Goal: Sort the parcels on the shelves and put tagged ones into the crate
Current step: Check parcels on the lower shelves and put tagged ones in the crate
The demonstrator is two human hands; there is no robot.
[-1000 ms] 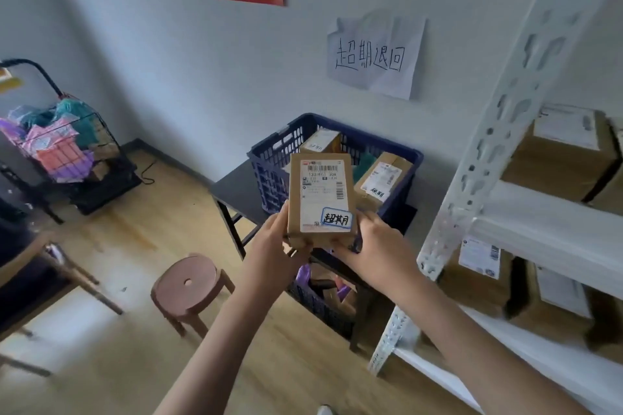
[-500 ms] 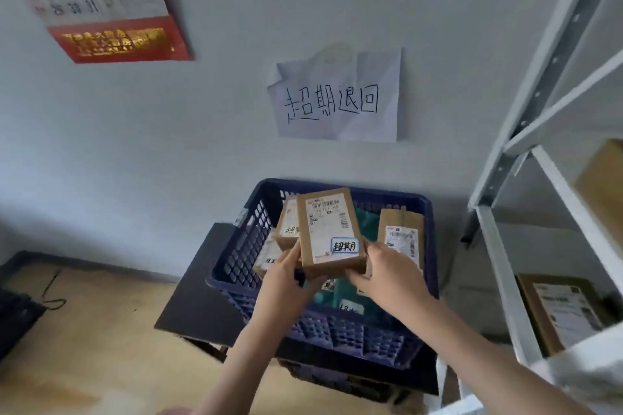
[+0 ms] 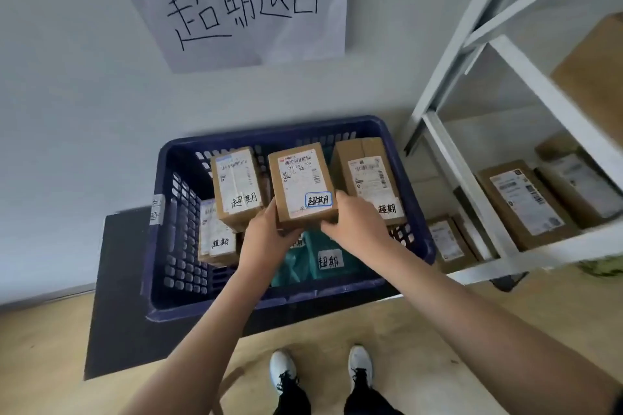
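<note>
Parcel [image 3: 303,185] lowered over crate [image 3: 175,280]; left hand [image 3: 266,239], right hand [image 3: 357,229] grip it, fingertips hidden.

A pale wall [image 3: 67,77] with a handwritten paper sign [image 3: 242,0] rises above wooden floor [image 3: 438,330].

Held parcel [image 3: 302,184]: brown box, white label up, blue-edged handwritten tag near its lower right corner.
Left hand [image 3: 266,235]: grips lower left corner.
Right hand [image 3: 355,224]: grips lower right edge.
Crate [image 3: 168,246]: dark blue, on a black table [image 3: 114,313]; the box seems held above its contents, contact unclear.
Shelf [image 3: 472,185]: white, right, more boxes.
</note>
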